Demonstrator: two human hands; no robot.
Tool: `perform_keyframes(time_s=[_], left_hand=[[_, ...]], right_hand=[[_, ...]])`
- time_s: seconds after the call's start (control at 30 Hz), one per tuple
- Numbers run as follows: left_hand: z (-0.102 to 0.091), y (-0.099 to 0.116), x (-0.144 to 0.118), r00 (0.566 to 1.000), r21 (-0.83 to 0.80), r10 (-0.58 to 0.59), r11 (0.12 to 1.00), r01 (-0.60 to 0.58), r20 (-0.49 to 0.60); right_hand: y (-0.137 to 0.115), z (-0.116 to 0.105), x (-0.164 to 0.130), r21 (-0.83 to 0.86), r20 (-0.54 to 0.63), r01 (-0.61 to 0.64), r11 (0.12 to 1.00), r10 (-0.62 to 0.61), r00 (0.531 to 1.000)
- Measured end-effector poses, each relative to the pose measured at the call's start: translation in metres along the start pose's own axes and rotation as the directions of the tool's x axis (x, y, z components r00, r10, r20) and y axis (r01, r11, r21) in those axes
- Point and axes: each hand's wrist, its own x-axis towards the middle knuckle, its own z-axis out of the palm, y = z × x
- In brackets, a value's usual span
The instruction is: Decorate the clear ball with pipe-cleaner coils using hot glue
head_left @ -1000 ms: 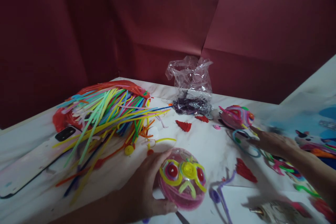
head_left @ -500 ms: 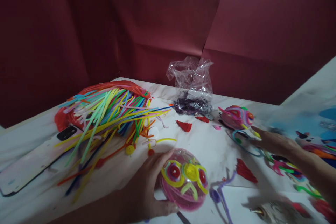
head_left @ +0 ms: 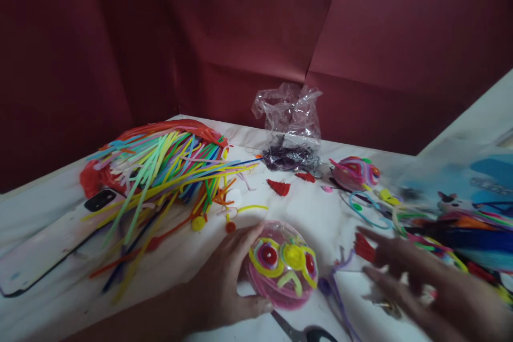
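My right hand (head_left: 417,283) has come back from the blue loop (head_left: 366,211) at right of centre, where it lay a second ago, and is now low in the lower right of the frame, fingers spread and empty, blurred; scissors (head_left: 304,331) have come into view at the bottom edge; the view has shifted a little. The pink ball (head_left: 282,267), faced with yellow rings and red discs, stays just below centre on the white table (head_left: 320,219); it is round, with no long axis, its face turned toward me; my left hand (head_left: 224,283) cups its left side, thumb under, fingers over the top, gripping it. The ball lies to the left of my right fingertips, a purple pipe cleaner (head_left: 336,288) and a red scrap (head_left: 363,248) between them; the left hand is the nearer, touching. Outward: a second decorated ball (head_left: 355,172) at upper right of centre; a clear bag (head_left: 290,128) behind; a heap of coloured pipe cleaners (head_left: 168,165) and a phone (head_left: 52,240) at left.
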Motion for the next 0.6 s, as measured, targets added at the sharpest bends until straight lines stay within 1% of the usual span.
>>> perform_keyframes(time_s=[0.03,0.07,0.13,0.17,0.27,0.4,0.5,0.53,0.6], left_hand=[[0.000,0.001,0.000,1.000,0.000,0.001,1.000,-0.001,0.003],[-0.001,0.001,0.000,1.000,0.001,0.000,1.000,0.000,0.005],[-0.001,0.002,0.000,1.000,0.006,-0.007,1.000,0.007,0.008],[-0.001,0.002,0.000,1.000,0.010,-0.012,1.000,0.012,0.010],[0.001,0.000,-0.002,1.000,0.020,-0.024,1.000,0.024,0.013],[0.005,-0.004,-0.003,1.000,0.024,-0.001,1.000,0.001,-0.028],[0.005,-0.002,-0.002,1.000,0.038,0.022,0.999,-0.021,-0.019],[0.003,-0.001,-0.001,1.000,0.034,0.011,0.999,-0.011,0.000],[0.001,0.002,0.002,1.000,0.017,-0.006,1.000,0.005,0.005]], right_hand=[[-0.021,0.005,-0.006,-0.001,0.008,0.143,0.990,-0.143,0.990],[-0.039,0.010,-0.009,-0.033,-0.030,0.208,0.978,-0.209,0.977],[-0.063,0.022,-0.011,-0.026,0.000,0.231,0.972,-0.232,0.973],[-0.070,0.028,-0.011,-0.010,0.005,0.205,0.979,-0.205,0.979],[-0.076,0.046,-0.014,0.083,0.069,0.149,0.985,-0.155,0.985],[-0.074,0.063,-0.023,0.158,0.072,0.124,0.980,-0.137,0.988],[-0.074,0.067,-0.026,0.198,0.051,0.099,0.975,-0.111,0.992],[-0.075,0.066,-0.025,0.212,0.040,0.097,0.972,-0.107,0.993],[-0.076,0.066,-0.024,0.231,0.020,0.107,0.967,-0.115,0.993]])
